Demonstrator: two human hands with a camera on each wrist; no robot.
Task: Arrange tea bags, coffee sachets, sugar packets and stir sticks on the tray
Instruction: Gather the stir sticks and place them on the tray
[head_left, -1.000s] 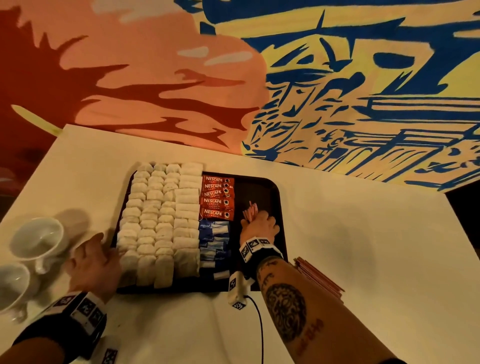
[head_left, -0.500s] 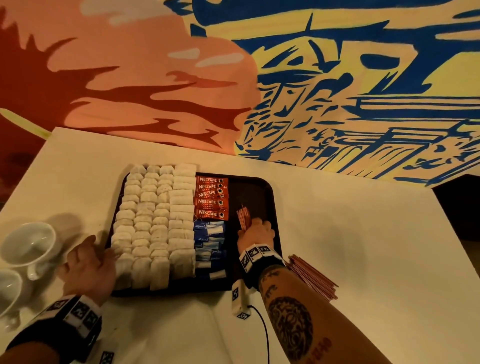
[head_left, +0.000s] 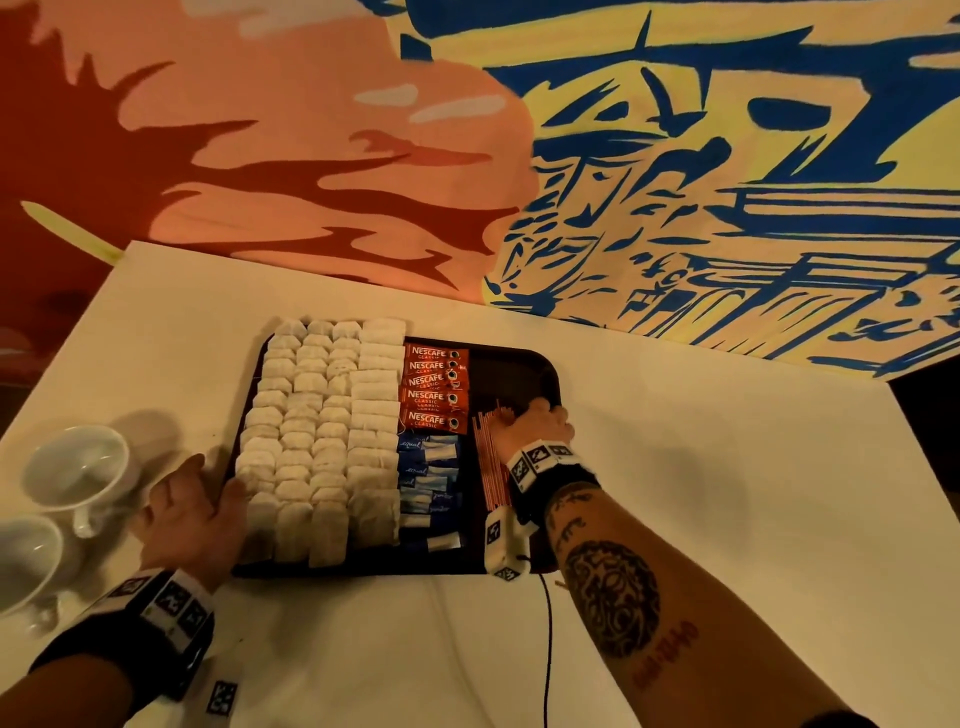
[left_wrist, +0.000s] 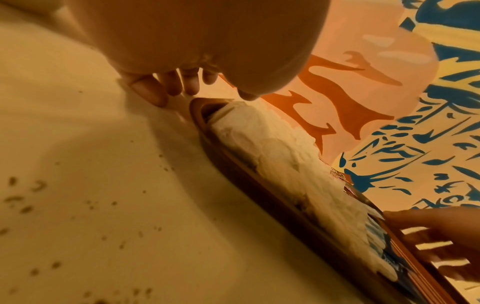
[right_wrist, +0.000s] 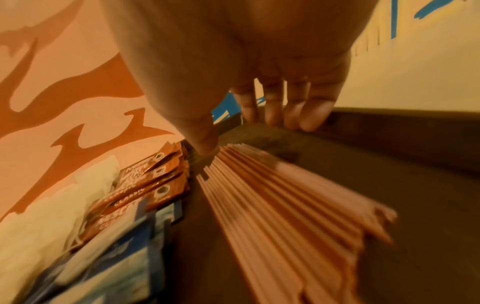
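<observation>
While tea bags, coffee & sugar sit in rows on tray, right hand, fingers straight, spreads sticks there. Left hand flat, steadying tray edge. Nearly done; sticks need neatening.

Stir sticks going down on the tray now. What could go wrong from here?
1. The stir sticks lie fanned under the right hand; lifting it may scatter them.
2. They lie right beside the sugar packets and coffee sachets, so straightening could nudge those rows.
3. The left hand rests at the tray edge beside the tea bags and near two cups; a shove might bump them.
</observation>
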